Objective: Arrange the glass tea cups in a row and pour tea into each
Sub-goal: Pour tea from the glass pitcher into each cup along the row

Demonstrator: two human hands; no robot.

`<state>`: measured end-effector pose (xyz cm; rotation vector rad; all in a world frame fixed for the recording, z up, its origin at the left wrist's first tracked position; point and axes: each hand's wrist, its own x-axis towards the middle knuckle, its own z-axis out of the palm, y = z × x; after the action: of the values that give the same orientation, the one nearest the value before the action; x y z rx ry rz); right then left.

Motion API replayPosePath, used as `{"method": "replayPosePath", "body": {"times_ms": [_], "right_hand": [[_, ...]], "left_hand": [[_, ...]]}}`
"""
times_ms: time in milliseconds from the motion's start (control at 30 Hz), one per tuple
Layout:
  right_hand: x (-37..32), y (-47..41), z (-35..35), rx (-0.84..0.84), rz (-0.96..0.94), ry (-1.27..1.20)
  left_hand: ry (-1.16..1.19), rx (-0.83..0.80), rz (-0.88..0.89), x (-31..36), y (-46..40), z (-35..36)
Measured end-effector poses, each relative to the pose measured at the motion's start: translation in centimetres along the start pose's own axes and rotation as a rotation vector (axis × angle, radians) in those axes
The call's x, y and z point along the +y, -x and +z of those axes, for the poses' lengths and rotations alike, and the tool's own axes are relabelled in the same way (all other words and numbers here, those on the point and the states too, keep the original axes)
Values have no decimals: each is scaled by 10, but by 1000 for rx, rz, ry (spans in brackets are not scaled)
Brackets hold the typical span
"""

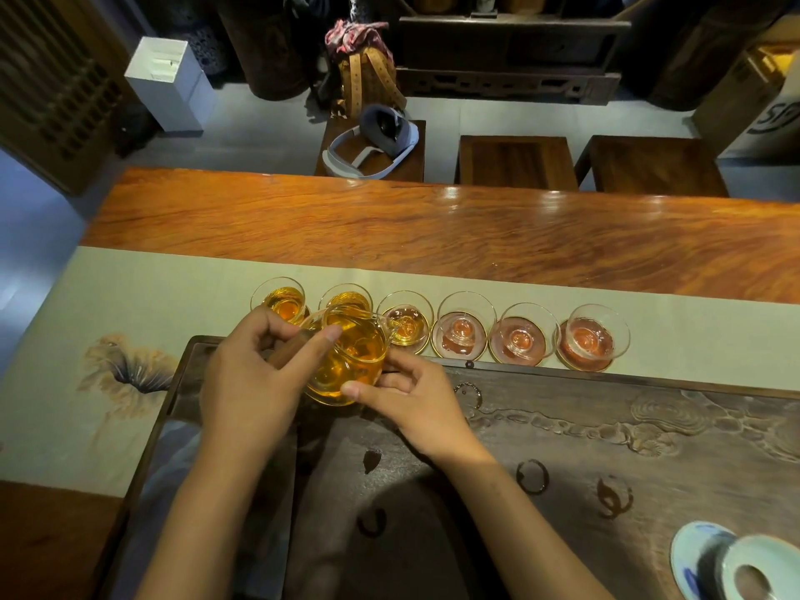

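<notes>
Pouring tea into the third cup

My left hand (255, 374) grips the glass pitcher (350, 361) by its handle; my right hand (415, 400) holds its bottom. Six glass cups (463, 326) sit in a row just past my hands. I see no writing here.
</notes>
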<state>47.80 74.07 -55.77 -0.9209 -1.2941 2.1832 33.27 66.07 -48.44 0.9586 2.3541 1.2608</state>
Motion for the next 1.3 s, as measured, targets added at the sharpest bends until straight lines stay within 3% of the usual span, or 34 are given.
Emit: {"method": "replayPosePath", "body": {"times_ms": [1300], "right_hand": [[-6, 0, -2, -36, -2, -27]], "left_hand": [[-86, -6, 5, 12, 0, 4]]}}
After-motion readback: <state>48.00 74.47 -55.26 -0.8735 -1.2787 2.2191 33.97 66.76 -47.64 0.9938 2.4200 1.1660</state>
